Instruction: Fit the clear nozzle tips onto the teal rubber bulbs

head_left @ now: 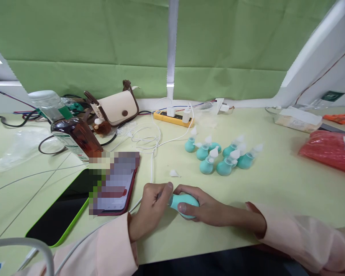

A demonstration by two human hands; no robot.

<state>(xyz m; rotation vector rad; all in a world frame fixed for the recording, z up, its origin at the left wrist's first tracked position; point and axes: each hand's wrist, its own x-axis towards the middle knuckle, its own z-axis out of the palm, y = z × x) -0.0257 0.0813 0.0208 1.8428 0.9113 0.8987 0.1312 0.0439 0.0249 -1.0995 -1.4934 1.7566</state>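
Observation:
My right hand (pixel 201 205) is wrapped round the teal squeeze bulb (pixel 186 201) of a nasal aspirator, lying on its side just above the table. At the bulb's neck end, my left hand (pixel 155 201) is closed, its thumb and fingers pressed together. What the left fingers grip there is mostly hidden. A small white cone tip (pixel 174 173) lies on the table beyond both hands. Farther back to the right, several teal bulb aspirators (pixel 224 167) with clear necks and white tips stand in a group. One teal bulb (pixel 215 147) among them is partly hidden.
Two phones, one green-cased (pixel 66 207) and one red-cased (pixel 117 188), lie left of my hands. Behind them are a brown bottle (pixel 74 136) and a cream handbag (pixel 117 108). White cables run to a yellow power strip (pixel 174 118). A red plastic package (pixel 330 151) lies right.

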